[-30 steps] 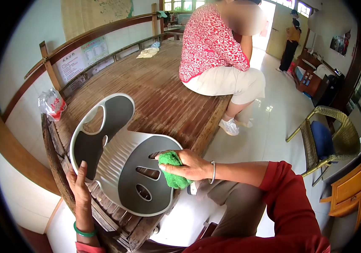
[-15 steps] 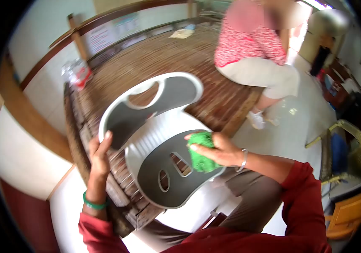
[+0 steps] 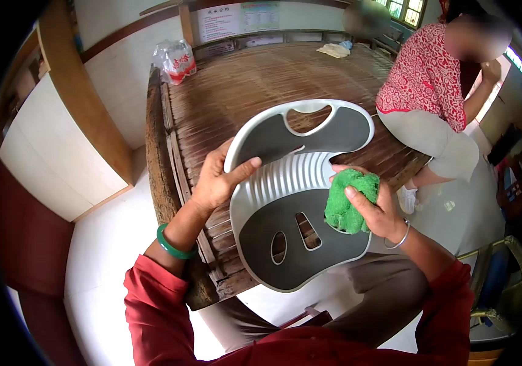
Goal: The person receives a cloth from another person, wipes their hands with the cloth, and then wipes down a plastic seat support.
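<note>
A white and dark grey plastic seat shell (image 3: 285, 244) is in front of me, its ribbed middle bending up into a backrest with a handle hole. One slot and one oval opening go through its grey seat pad. My left hand (image 3: 218, 180) grips the left edge of the backrest, thumb over the front face and fingers behind. In my right hand (image 3: 383, 210) is a bunched green cloth (image 3: 352, 198), thumb on top, held at the right side of the shell. Whether the cloth presses on the plastic I cannot tell.
Behind the shell spreads a wooden slatted platform (image 3: 261, 73). Plastic-wrapped bottles (image 3: 175, 61) stand at its far left corner, and a pale folded cloth (image 3: 334, 50) lies at the back. A person in a red patterned top (image 3: 422, 79) sits on its right edge. A metal-framed chair (image 3: 504, 287) is at right.
My view has swung left, so everything appears further right. My left hand now wraps more around the backrest edge. The green cloth stays in my right hand beside the shell's right side.
</note>
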A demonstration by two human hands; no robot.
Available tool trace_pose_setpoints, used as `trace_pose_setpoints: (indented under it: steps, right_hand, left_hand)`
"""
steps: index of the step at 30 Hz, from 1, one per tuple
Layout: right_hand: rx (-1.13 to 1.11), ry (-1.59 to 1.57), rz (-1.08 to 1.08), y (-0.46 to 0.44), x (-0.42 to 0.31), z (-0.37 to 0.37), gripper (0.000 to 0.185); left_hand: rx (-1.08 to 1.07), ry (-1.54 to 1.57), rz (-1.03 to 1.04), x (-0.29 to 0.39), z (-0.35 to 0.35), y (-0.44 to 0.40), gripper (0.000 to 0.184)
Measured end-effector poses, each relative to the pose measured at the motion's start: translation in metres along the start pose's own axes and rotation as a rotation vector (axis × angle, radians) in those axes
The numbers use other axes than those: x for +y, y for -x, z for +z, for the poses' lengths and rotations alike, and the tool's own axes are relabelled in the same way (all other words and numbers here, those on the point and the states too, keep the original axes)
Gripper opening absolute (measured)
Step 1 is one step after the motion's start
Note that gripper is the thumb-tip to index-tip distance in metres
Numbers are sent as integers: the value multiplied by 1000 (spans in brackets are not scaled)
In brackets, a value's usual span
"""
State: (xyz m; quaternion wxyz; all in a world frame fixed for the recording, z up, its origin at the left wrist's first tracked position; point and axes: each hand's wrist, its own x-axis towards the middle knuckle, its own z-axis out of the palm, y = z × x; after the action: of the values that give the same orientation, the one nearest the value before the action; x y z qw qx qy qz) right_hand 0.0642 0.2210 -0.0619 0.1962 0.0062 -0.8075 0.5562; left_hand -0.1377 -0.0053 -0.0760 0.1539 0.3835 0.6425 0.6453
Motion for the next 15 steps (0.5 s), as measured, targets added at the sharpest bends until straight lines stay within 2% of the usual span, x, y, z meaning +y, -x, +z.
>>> trace_pose_setpoints:
  steps: [2, 6, 7, 9, 10, 11, 12, 13, 14, 15]
  right_hand:
    - [16, 97, -176, -13, -12, 6, 36]
    - [72, 59, -291, -53, -49, 22, 37]
    - [72, 58, -292, -63, -51, 30, 37]
    - [147, 37, -487, -84, -60, 43, 44]
    - [277, 450, -854, -102, -60, 43, 57]
    - [298, 502, -1019, -110, -63, 53, 53]
    - [302, 560, -1121, -112, -70, 62, 59]
    - [312, 697, -1175, -117, -69, 73, 67]
    - [318, 753, -1218, -123, -64, 87, 65]
    - [174, 791, -1118, -129, -45, 104, 58]
  left_hand:
    - [-3, 19, -3, 1, 2, 1, 39]
    - [14, 60, 43, -5, 1, 1, 35]
    - [23, 89, -16, -1, 1, 3, 32]
    - [32, 15, -51, 0, -4, 7, 31]
    - [23, -48, -77, 0, -1, 2, 29]
    - [36, -44, -11, 6, 6, 2, 29]
    - [48, -34, 53, 6, 5, 7, 28]
    - [-94, 144, 123, -50, -15, -5, 34]
    - [-45, 84, 154, -54, -16, 0, 41]
    - [6, 22, 182, -56, -17, 5, 48]
